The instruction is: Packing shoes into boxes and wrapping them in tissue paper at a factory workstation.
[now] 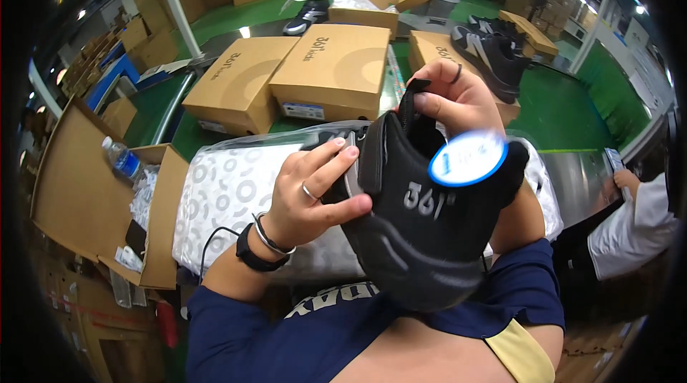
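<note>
A black sneaker [390,222] is held up in front of my chest, above the work surface. My left hand [300,186] grips it from the left, with the thumb on the upper and the fingers near the strap. At the shoe's opening, my right hand [461,100] pinches a black tab [409,107] on the tongue between thumb and finger. A white oval tag with a blue rim [469,158] hangs by the opening, slightly blurred. Below the shoe lies white wrapping paper with a grey pattern [240,186], partly covered by my left arm.
Two closed brown shoeboxes [240,86] stand side by side ahead. Black sneakers [490,57] rest on another box at right. An open carton [168,218] with a water bottle [122,158] stands at left. At far right, a co-worker's light sleeve [633,218] shows.
</note>
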`<action>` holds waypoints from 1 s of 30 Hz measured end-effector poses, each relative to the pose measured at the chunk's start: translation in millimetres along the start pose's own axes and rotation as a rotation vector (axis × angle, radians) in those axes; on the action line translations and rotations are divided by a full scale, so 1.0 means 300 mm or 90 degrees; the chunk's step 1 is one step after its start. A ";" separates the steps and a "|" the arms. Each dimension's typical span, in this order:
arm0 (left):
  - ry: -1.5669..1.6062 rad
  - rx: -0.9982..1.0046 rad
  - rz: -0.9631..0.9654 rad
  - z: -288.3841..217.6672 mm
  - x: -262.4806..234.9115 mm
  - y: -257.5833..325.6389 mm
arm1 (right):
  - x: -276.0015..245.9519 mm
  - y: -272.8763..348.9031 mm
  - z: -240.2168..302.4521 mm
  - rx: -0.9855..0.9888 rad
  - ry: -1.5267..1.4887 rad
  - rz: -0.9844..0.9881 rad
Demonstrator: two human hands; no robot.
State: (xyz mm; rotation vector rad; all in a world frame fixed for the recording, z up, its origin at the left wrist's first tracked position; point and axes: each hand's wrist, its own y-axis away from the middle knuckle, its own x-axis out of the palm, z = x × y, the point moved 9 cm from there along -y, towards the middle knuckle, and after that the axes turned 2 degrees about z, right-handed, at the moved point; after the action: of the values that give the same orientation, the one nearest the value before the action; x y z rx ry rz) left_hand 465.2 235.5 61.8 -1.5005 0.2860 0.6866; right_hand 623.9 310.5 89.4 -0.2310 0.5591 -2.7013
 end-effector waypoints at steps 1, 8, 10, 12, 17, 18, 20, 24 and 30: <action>0.011 0.004 -0.003 0.000 0.004 -0.007 | 0.001 0.015 0.016 0.027 -0.009 -0.076; 0.422 -0.265 -0.006 0.118 0.141 0.074 | -0.033 0.033 -0.012 -0.075 -0.051 -0.194; 0.657 -0.486 -0.054 0.146 0.195 0.136 | 0.020 0.024 0.034 -0.223 -0.129 -0.168; 0.883 -0.647 -0.299 0.178 0.223 0.150 | 0.053 0.002 0.049 -0.278 0.299 -0.108; 0.696 -0.865 0.089 0.206 0.134 0.327 | -0.123 -0.017 -0.317 0.201 0.009 -0.199; 0.560 -0.820 0.099 0.232 0.059 0.390 | -0.175 0.004 -0.389 0.239 -0.020 -0.210; 0.212 -0.878 0.120 0.298 -0.112 0.549 | -0.222 0.045 -0.478 0.273 -0.050 -0.239; -0.517 -0.790 0.374 0.242 -0.320 0.804 | -0.209 0.065 -0.569 0.287 -0.010 -0.253; 0.063 -0.865 -0.130 0.207 -0.418 0.536 | -0.292 0.107 -0.607 0.265 0.080 -0.270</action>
State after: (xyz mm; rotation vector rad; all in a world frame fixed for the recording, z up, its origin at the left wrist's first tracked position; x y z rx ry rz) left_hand 259.8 254.0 8.2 -2.7997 -0.3662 0.6453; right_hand 672.6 381.1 -96.4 -0.0713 -0.0419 -3.1775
